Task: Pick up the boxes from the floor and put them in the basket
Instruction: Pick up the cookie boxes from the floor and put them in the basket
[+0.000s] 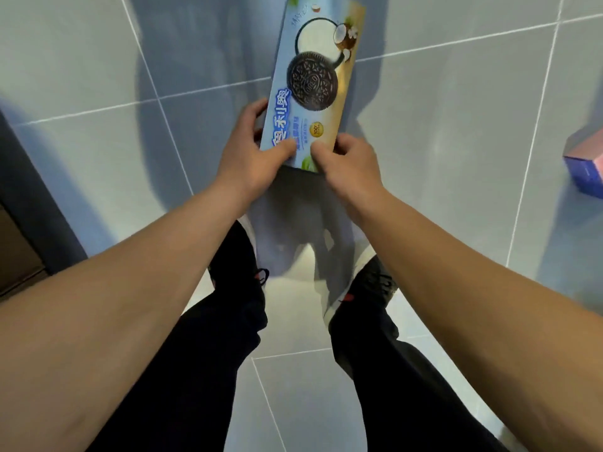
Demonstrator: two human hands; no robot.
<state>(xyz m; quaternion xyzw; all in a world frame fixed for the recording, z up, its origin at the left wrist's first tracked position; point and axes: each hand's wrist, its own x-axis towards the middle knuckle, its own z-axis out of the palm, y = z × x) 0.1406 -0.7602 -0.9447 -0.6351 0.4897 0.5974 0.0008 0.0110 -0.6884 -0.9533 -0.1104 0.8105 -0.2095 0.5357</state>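
Note:
A long light-blue cookie box point(315, 76) with a dark sandwich cookie and a coconut printed on it is held above the grey tiled floor, its far end pointing away from me. My left hand point(251, 154) grips its near left corner, thumb on the printed face and fingers curled round the edge. My right hand point(346, 161) pinches the near right corner the same way. A second box point(585, 166), pink on top with dark-blue sides, lies on the floor at the right edge. No basket is in view.
Large grey floor tiles point(440, 132) with white grout lines fill the view. My two legs in black trousers and dark shoes point(375, 288) stand below the held box. A dark piece of furniture point(16, 243) sits at the left edge.

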